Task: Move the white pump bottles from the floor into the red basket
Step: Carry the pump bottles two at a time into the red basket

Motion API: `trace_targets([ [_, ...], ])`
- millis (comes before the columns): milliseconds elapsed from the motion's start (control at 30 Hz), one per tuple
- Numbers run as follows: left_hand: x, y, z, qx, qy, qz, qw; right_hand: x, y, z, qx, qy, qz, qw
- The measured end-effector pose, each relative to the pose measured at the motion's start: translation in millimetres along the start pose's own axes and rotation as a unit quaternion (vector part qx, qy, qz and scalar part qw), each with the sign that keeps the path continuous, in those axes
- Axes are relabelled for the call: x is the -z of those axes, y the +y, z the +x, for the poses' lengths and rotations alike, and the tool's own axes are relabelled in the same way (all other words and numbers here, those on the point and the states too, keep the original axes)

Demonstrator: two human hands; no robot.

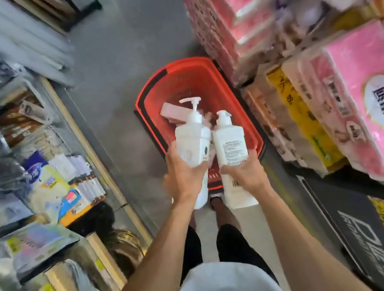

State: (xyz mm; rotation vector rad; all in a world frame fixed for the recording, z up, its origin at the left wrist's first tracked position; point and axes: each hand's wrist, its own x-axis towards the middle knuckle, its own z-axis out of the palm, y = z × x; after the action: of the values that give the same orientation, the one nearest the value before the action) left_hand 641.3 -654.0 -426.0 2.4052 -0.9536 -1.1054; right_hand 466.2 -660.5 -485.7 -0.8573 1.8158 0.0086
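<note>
Head view, looking straight down: each hand holds one white pump bottle over the red basket (198, 65). The left hand (182, 175) has its fingers curled round the middle of the left pump bottle (192, 137). This bottle is of smooth white plastic with squarish shoulders and a long curved pump spout at the top. It carries a small dark round mark on its side. The right hand (246, 171) grips the right pump bottle (230, 143) in the same way, thumb across the front. This one is flatter and rectangular, with a short pump head and a label of fine printed text; a barcode shows lower down, below the thumb. The two bottles are just beside each other and lean a little toward each other. Both are in the air, not yet inside the basket.

The basket stands on the smooth grey floor (113, 82). It is of red plastic, oval, with perforated walls and a black stripe on the rim. Inside it lies a pink rectangular pack (173, 111). On the right are stacked soft tissue packs (368, 104) in pink glossy wrapping.
</note>
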Motion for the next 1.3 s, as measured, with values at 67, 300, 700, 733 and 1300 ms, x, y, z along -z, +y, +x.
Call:
trace_targets([
  [67, -17.4, -6.4, 25.7, -0.003, -0.003, 0.007, 1.0, -5.1, -7.2, 11.1, -0.014, 0.011, -0.001, 1.0],
  [300, -108.9, -47.8, 122.5, 0.027, -0.031, 0.046, 0.998, -37.7, -1.8, 103.0, -0.028, 0.02, 0.011, 0.999],
  [700, -248.7, -146.9, 248.2, 0.052, -0.039, 0.082, 0.995, -127.4, 60.2, 313.9, -0.094, -0.003, 0.013, 0.996],
  [733, -256.3, -151.8, 253.4, 0.049, -0.036, 0.074, 0.995, -136.2, 72.2, 331.2, -0.09, 0.003, 0.017, 0.996],
  [1300, -207.1, -94.4, 242.7, -0.075, -0.17, 0.154, 0.971, -100.6, 14.2, 267.1, -0.018, 0.027, -0.062, 0.998],
])
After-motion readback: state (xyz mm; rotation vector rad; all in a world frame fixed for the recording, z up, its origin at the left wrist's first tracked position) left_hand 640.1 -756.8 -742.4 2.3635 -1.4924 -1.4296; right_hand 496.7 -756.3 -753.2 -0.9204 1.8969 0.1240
